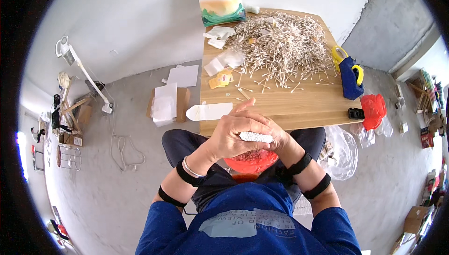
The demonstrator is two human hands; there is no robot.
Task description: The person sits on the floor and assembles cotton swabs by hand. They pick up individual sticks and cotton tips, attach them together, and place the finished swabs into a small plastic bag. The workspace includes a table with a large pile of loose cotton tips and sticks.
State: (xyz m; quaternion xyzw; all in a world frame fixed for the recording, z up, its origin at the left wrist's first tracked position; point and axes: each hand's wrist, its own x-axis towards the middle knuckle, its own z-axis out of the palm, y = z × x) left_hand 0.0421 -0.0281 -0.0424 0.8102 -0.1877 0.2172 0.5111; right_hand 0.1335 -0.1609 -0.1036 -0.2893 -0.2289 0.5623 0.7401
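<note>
Where our two hands meet near the centre of the frame, we see a compact bundle of cotton swabs [256,137] caught between the palms, its white tips facing up. We have the left hand [228,135] curled closed around its left side, fingers over the far edge and thumb along the near one. Our right hand [280,138] closes against the right side, some of its fingers hidden. Below the grip we see a red bag [250,163]; at upper centre-right, a loose swab heap [285,44] covers much of the wooden table [290,110].
</note>
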